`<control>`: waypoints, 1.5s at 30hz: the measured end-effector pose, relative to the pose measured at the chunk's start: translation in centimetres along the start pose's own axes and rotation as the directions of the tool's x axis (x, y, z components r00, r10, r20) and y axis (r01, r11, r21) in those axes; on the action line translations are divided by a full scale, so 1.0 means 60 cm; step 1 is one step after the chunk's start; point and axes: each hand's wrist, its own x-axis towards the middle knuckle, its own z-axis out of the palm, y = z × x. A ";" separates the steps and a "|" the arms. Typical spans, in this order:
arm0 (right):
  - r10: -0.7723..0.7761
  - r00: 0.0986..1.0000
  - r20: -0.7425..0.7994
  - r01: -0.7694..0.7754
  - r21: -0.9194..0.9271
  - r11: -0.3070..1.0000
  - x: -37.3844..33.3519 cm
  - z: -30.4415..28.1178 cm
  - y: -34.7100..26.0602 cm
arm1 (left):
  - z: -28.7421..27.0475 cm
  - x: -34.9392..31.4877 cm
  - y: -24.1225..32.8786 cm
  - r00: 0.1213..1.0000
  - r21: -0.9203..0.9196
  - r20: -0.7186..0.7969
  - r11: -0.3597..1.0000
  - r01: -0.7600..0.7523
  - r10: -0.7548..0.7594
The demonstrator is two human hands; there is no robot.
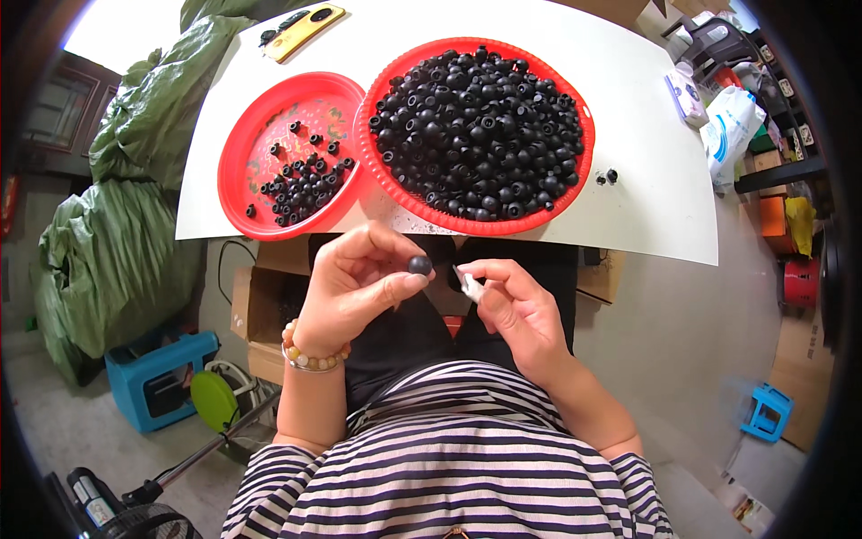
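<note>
My left hand (346, 292), a beaded bracelet at its wrist, pinches a small round black piece (419, 265) between thumb and fingertips. Just to its right, my right hand (521, 314) is closed on a small white-wrapped tool (472, 287) with a thin dark tip pointing toward the piece. Tool and piece are apart. Both hands are above my lap, at the table's near edge. Beyond them, a red basket (586, 148) is heaped with similar black pieces (480, 130). To its left, a shallow red tray (235, 166) carries fewer black pieces (310, 189).
The white table (660, 189) bears a few loose black pieces (611, 175) right of the basket and a yellow phone (303, 32) at the far left. Green sacks (112, 260) and a blue stool (162, 377) stand left. Shelves and a white plastic bag (732, 135) are at right.
</note>
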 end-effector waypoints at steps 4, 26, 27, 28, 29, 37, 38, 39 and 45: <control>-0.106 0.993 0.048 0.112 -0.160 0.981 -0.001 0.010 -0.018 | 0.010 -0.010 -0.016 0.998 0.057 -0.063 0.998 0.002 0.001; -0.149 0.988 0.038 0.153 -0.164 0.974 -0.006 0.021 -0.014 | 0.011 -0.013 -0.029 0.994 0.058 0.016 0.992 -0.110 0.109; -0.145 0.989 0.036 0.149 -0.162 0.975 -0.006 0.021 -0.015 | 0.011 -0.012 -0.031 0.992 0.064 0.016 0.990 -0.125 0.125; -0.125 0.992 0.032 0.128 -0.135 0.983 -0.007 0.021 -0.015 | 0.011 -0.013 -0.034 0.990 0.070 0.015 0.988 -0.141 0.140; -0.105 0.994 0.029 0.108 -0.107 0.988 -0.007 0.022 -0.015 | 0.011 -0.013 -0.036 0.988 0.075 0.015 0.985 -0.156 0.155; -0.066 0.998 -0.001 0.066 0.006 0.998 -0.006 0.029 -0.013 | 0.012 -0.012 -0.042 0.979 0.126 0.013 0.970 -0.206 0.206; -0.083 0.997 -0.003 0.083 -0.004 0.997 -0.006 0.030 -0.012 | 0.012 -0.012 -0.042 0.980 0.119 0.009 0.973 -0.199 0.199; -0.099 0.995 -0.005 0.099 -0.015 0.995 -0.006 0.030 -0.011 | 0.013 -0.013 -0.043 0.982 0.080 0.001 0.979 -0.190 0.190; -0.093 0.996 0.010 0.093 -0.054 0.994 -0.008 0.024 -0.013 | 0.008 -0.012 -0.051 0.975 0.066 0.046 0.974 -0.218 0.215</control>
